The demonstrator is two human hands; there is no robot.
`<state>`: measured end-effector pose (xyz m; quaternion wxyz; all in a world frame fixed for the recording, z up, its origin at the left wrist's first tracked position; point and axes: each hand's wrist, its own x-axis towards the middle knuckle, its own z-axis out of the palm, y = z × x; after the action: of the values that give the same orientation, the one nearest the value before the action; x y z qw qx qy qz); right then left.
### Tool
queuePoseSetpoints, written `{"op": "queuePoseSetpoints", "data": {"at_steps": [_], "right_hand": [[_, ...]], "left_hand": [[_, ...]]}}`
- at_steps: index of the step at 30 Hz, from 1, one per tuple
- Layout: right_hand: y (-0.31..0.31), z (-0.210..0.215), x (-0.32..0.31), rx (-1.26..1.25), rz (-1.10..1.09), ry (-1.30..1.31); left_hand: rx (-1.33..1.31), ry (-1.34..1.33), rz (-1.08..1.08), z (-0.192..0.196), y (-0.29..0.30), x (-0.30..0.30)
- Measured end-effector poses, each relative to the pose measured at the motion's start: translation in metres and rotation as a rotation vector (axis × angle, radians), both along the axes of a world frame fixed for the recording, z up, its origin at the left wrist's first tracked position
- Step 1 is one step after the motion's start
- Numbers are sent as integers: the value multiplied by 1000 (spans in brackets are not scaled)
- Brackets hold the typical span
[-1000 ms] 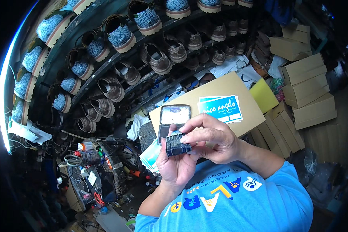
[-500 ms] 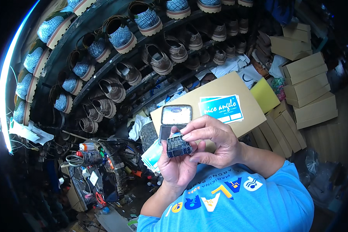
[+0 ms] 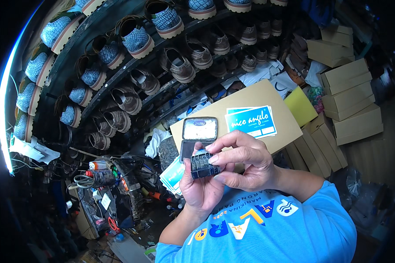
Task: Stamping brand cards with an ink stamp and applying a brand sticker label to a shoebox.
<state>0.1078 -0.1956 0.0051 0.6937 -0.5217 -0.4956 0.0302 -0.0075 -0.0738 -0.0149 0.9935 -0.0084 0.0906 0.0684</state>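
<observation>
Between both hands I hold a small black block with ridged bands, which looks like a banded rubber stamp [image 3: 202, 165]. My left hand [image 3: 201, 193] cups it from below, with the thumb along its side and fingers behind. My right hand [image 3: 248, 161] pinches its upper right edge with thumb and fingertips. Just beyond the hands lies an open ink pad tin [image 3: 199, 129], its lid tilted back and its dark pad partly hidden by my fingers. The tin rests on a brown cardboard box [image 3: 285, 135]. Blue and white printed labels [image 3: 251, 125] lie on that box.
More blue labels [image 3: 172, 175] lie left of my left hand. Shelves of blue and brown shoes [image 3: 177, 65] curve across the back and left. Brown shoe boxes [image 3: 353, 101] are stacked at the right. A cluttered bench with tools, bottles and orange-handled scissors [image 3: 113, 225] stands at the lower left.
The stamp has turned slightly in my fingers, so more of its ridged face shows. Both hands keep their hold on it.
</observation>
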Motion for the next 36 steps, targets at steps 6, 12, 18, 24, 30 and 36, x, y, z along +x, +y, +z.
{"op": "queuePoseSetpoints", "data": {"at_steps": [6, 12, 18, 24, 30, 36], "right_hand": [[0, 6, -4, 10, -16, 75], [-11, 11, 6, -89, -105, -8], [-86, 0, 92, -979, -429, -109], [-82, -10, 113, -1297, -228, -175], [-70, -4, 118, -1425, -210, -185], [-72, -11, 106, -1161, -109, -98]], "left_hand": [[-13, -36, -20, -2, 0, -1], [31, 46, 13, 5, 6, 2], [1603, 58, 526, 43, 73, 0], [2438, 111, 41, 31, 70, 31], [2512, 39, 92, 42, 62, 34], [2481, 151, 13, 39, 58, 33]]}}
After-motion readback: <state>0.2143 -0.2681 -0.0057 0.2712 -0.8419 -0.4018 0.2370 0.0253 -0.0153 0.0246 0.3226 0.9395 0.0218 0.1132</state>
